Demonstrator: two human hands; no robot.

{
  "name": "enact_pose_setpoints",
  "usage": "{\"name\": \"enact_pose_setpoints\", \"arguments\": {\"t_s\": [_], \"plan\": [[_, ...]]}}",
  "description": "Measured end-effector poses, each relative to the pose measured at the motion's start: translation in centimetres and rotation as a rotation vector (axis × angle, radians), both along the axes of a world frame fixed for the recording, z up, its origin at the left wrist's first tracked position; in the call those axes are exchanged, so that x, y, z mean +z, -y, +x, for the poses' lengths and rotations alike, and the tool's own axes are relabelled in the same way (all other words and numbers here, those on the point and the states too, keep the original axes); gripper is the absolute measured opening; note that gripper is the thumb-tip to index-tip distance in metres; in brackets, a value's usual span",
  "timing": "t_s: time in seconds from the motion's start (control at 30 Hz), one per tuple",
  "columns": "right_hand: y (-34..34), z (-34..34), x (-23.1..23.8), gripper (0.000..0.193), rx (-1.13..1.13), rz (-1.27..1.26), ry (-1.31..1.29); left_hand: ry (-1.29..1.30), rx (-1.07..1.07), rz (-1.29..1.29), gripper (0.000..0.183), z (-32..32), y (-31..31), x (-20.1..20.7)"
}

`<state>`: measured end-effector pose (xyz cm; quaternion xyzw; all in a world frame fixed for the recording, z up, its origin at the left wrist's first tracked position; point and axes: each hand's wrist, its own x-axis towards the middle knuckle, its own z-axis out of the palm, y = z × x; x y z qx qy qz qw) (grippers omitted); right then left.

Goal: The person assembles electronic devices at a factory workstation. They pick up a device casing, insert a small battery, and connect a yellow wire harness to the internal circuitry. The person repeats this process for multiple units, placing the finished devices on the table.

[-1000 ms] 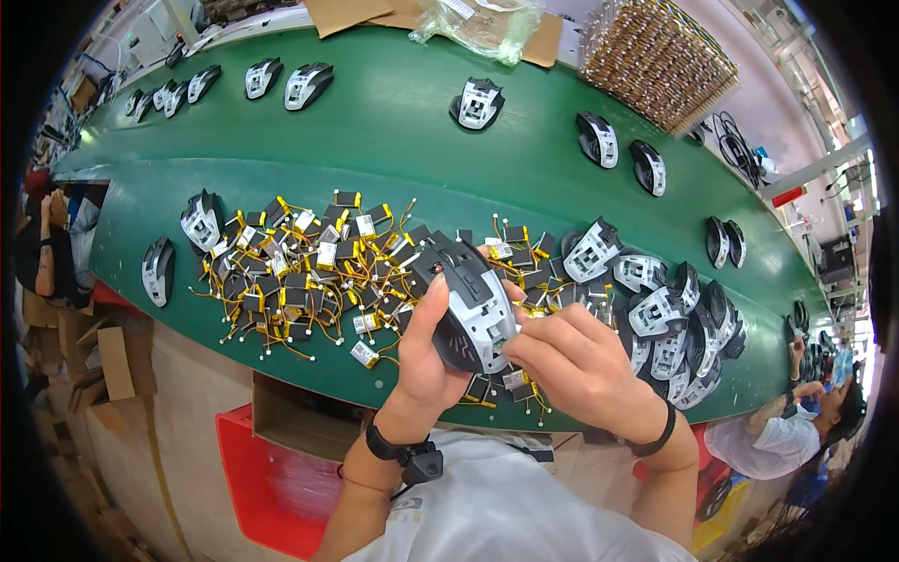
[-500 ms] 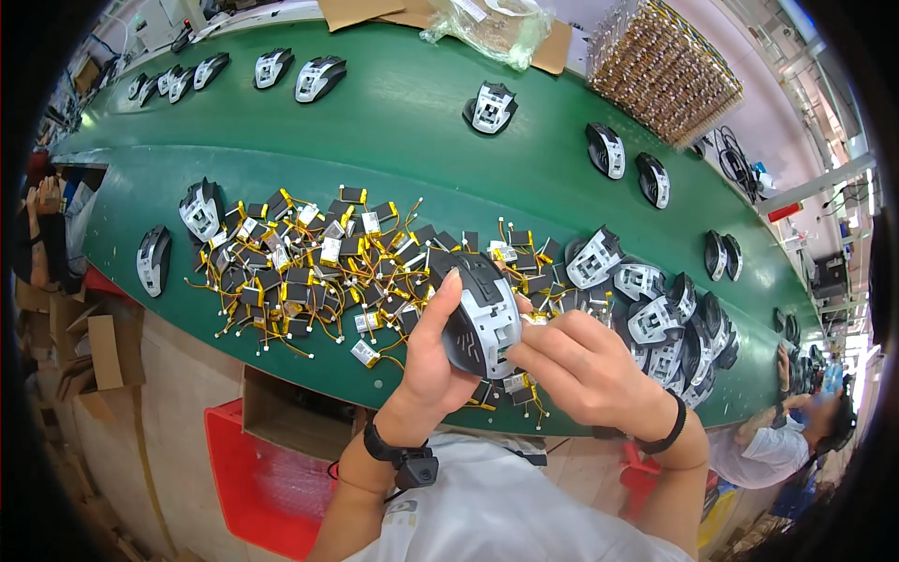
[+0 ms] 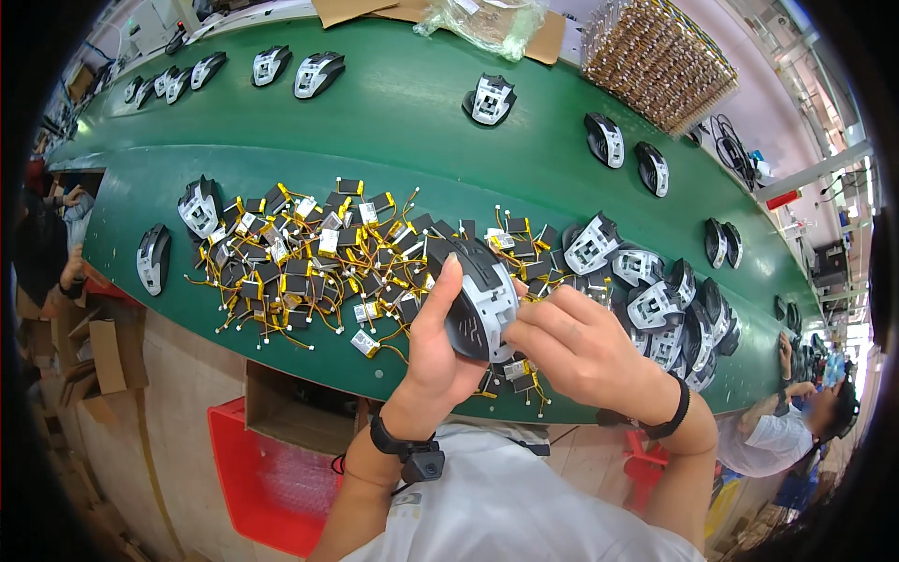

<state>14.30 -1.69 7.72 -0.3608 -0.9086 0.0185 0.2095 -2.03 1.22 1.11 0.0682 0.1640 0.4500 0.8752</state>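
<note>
My left hand (image 3: pixel 429 365) is wrapped round a black and grey computer mouse body (image 3: pixel 476 304), its thumb along the near left side. The mouse is tilted, with its white inner frame toward the right. My right hand (image 3: pixel 582 348) is closed at that white side, fingertips pinched against it; whatever lies between them is hidden. Under and left of the mouse spreads a heap of small battery packs (image 3: pixel 298 286), black or silver with yellow ends and thin wires. To the right of my right hand several similar mouse bodies (image 3: pixel 653 307) are piled up.
More mouse bodies (image 3: pixel 318 75) stand along the far strip of the green table (image 3: pixel 403 112). A crate of brown-and-white parts (image 3: pixel 655 66) is at the back right. Below the near edge sits a red bin (image 3: pixel 234 478). Co-workers are at both sides, one in a white shirt (image 3: pixel 773 440).
Both my hands and the mouse have shifted very slightly, the right fingers still at its white side. At the far left, a co-worker's hands have moved.
</note>
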Motion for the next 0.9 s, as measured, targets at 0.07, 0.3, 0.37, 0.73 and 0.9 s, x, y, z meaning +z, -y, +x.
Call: {"name": "enact_pose_setpoints", "arguments": {"t_s": [0.07,0.3,0.37,0.73,0.9], "plan": [[0.5,-0.2,-0.1,0.032,-0.064,-0.006,-0.028,0.044,0.026,-0.021,0.055,0.3,0.1,-0.2],[1.7,-1.4,-1.2,0.044,-0.173,-0.029,-0.149,0.063,0.129,-0.112,0.056,0.9,0.8,-0.8],[2.9,-1.3,-2.3,0.046,-0.198,0.062,-0.099,0.195,0.081,-0.075,0.055,1.6,1.0,-2.2],[4.4,-1.9,-3.9,0.045,-0.237,-0.539,-0.701,0.015,0.314,0.317,0.054,-0.8,0.6,0.5],[1.7,-2.7,-3.9,0.031,-0.214,-1.300,-1.220,0.006,0.352,0.464,0.083,-1.7,-1.0,-0.1]]}}
